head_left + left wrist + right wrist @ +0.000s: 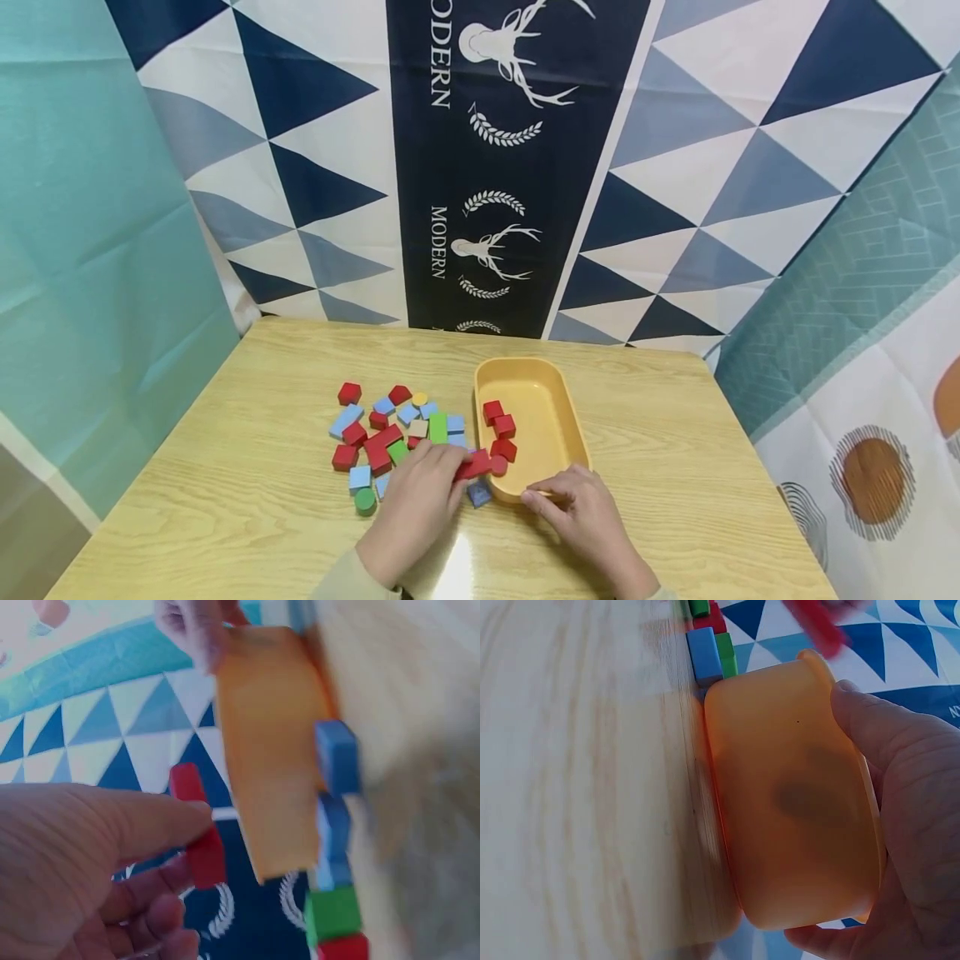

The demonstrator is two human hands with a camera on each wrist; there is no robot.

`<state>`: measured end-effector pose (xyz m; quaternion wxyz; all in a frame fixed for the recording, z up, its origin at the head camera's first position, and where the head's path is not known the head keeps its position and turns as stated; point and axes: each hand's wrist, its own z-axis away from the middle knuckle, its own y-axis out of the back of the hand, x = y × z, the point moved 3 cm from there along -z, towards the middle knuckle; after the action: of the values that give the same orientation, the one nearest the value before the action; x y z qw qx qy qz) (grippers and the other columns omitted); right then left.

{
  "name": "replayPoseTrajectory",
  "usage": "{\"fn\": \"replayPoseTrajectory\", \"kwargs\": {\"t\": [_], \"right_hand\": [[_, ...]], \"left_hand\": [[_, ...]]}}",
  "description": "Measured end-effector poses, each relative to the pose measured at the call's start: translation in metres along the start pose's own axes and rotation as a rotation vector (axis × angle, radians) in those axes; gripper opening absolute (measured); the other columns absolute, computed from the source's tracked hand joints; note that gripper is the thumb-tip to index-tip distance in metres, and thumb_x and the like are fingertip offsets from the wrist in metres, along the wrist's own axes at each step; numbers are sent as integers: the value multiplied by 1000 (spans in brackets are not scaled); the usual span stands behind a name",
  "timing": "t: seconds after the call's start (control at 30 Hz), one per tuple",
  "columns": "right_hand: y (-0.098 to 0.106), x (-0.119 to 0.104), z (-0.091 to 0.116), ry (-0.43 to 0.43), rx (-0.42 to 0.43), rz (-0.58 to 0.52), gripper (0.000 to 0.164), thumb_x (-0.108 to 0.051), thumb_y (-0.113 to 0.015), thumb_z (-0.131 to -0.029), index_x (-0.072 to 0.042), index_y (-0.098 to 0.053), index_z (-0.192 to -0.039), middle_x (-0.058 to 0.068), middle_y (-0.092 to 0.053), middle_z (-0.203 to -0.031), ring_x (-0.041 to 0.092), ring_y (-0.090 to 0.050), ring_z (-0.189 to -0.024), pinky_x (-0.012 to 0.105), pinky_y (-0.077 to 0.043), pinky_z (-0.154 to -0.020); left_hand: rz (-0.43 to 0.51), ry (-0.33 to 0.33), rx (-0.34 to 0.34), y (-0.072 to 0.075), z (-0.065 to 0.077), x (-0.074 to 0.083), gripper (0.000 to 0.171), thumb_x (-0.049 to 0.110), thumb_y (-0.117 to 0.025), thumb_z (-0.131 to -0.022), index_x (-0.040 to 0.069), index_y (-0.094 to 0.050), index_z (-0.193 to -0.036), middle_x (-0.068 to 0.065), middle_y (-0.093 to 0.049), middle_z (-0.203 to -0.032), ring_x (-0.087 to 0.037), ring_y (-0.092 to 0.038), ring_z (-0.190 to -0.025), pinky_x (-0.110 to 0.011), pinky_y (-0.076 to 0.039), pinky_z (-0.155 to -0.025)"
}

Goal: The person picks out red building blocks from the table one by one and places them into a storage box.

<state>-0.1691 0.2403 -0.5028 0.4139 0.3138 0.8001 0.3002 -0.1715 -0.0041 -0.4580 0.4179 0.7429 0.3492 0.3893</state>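
Note:
My left hand [423,492] pinches a red oblong block [472,466] between thumb and fingers, just beside the left rim of a yellow-orange plastic tray [568,417]. In the left wrist view, the same red block [204,855] is off the table. Several red blocks [505,427] lie inside the tray, along its left side. A round red piece [498,465] shows close to the held block. At the tray's near right corner, my right hand [588,512] grips the rim, with the thumb [855,712] on it in the right wrist view.
Left of the tray, a loose cluster of wooden blocks covers part of the table: red blocks [378,450], blue blocks [347,420], a green block [438,428] and a green cylinder [365,501]. A dark blue block [478,493] lies by the tray's near left corner. Patterned cloth [330,167] hangs behind.

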Motion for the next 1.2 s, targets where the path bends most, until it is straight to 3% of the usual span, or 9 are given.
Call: {"fn": "replayPoseTrajectory", "kwargs": {"t": [0.17, 0.3, 0.4, 0.57, 0.8, 0.97, 1.2], "right_hand": [[-1, 0, 1, 8, 5, -8, 4, -32, -89, -86, -31, -85, -87, -25, -77, -84, -8, -50, -78, 20, -41, -68], [-2, -1, 3, 1, -5, -17, 4, -31, -89, -86, -30, -85, -87, -26, -75, -82, -8, -51, -79, 21, -42, -69], [-2, -2, 3, -1, -6, -11, 4, -31, -89, -86, -30, -85, -86, -26, -75, -82, -8, -51, -80, 22, -43, -70], [1, -2, 1, 0, -6, 5, 5, -32, -89, -86, -30, -85, -85, -25, -75, -82, -8, -50, -79, 22, -43, -70], [1, -2, 2, -19, -16, -6, 5, -33, -88, -87, -32, -84, -84, -28, -75, -82, -8, -51, -79, 22, -43, -71], [0, -1, 1, 1, -1, -8, 4, -32, -89, -87, -32, -85, -86, -26, -76, -83, -8, -50, -78, 20, -42, -69], [2, 0, 0, 12, 8, -17, 4, -31, -89, -86, -32, -85, -86, -26, -76, -83, -8, -51, -78, 19, -42, -69]], "left_hand": [[150, -49, -122, -13, -25, 17, 23, 26, -78, -99, 18, -74, -120, 3, -77, -116, -17, -67, -106, -35, -58, -91], [221, -9, -235, -28, -40, 25, 22, 27, -81, -96, 19, -73, -115, 5, -75, -104, -13, -63, -94, -29, -54, -78], [234, 29, -272, -34, -48, 26, 22, 27, -84, -93, 18, -72, -110, 5, -72, -95, -12, -61, -87, -29, -52, -73], [171, 77, -318, -36, -61, 26, 20, 31, -85, -92, 19, -69, -95, 7, -68, -82, -12, -58, -77, -30, -46, -66], [-8, 98, -390, -49, -75, 27, 30, 34, -88, -88, 23, -63, -75, 10, -61, -69, -11, -58, -65, -31, -46, -57], [-80, 125, -412, -56, -84, 25, 29, 35, -92, -85, 21, -66, -80, 8, -63, -72, -12, -60, -67, -33, -51, -57], [-155, 178, -421, -66, -94, 27, 19, 22, -88, -85, 20, -76, -101, 1, -72, -88, -19, -70, -79, -42, -58, -65]]}}
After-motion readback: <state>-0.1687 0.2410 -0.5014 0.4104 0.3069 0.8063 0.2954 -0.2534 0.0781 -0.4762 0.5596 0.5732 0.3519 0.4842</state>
